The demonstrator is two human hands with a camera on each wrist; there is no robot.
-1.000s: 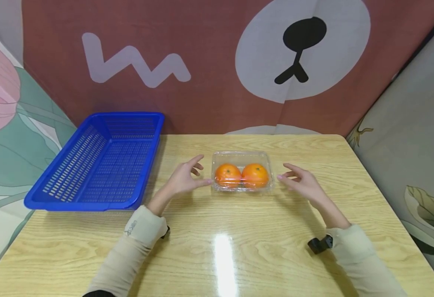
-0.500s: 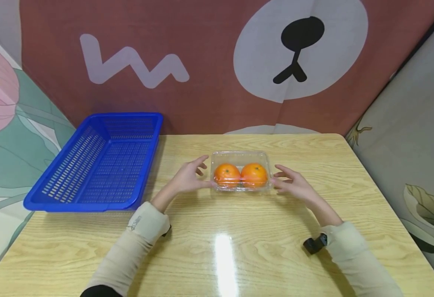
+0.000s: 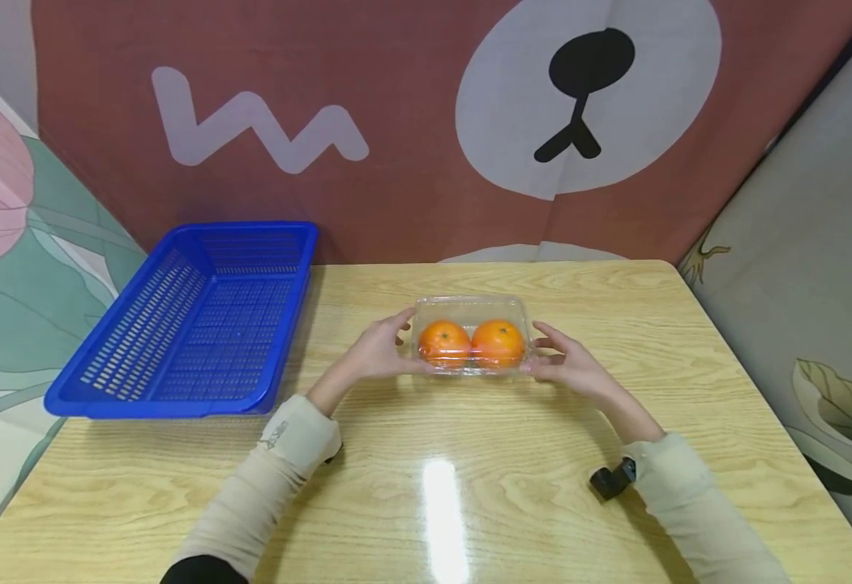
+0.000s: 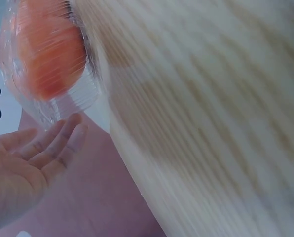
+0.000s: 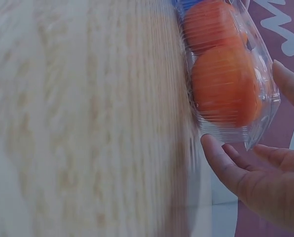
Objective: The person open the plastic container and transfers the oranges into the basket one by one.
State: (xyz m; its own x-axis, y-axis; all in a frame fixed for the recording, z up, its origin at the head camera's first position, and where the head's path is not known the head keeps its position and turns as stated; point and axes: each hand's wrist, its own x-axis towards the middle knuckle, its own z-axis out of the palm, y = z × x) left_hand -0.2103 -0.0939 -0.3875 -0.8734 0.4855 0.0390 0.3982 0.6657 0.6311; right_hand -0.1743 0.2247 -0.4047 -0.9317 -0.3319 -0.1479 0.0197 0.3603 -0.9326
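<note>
A clear plastic clamshell box (image 3: pixel 469 308) lies on the wooden table, its ribbed walls enclosing two oranges, a left one (image 3: pixel 445 344) and a right one (image 3: pixel 498 344). At the box's left end is my left hand (image 3: pixel 378 349), thumb by the front corner, fingers beside the wall. In the left wrist view that hand (image 4: pixel 23 170) has its fingers extended, tips right at the box's end. My right hand (image 3: pixel 575 365) flanks the right end in the same way. The right wrist view shows its spread fingers (image 5: pixel 223 165) close to the box's end, not wrapped round it.
A blue perforated plastic basket (image 3: pixel 250 397) stands on the left of the wooden table (image 3: pixel 520 487). Behind the table hangs a brown cloth (image 3: pixel 404 195) with a bear-like print. Floral cloth (image 3: pixel 798 268) hangs along the right side.
Both hands have moved inward, the left one to the right and the right one to the left, up to the ends of the box. The box has stayed in place.
</note>
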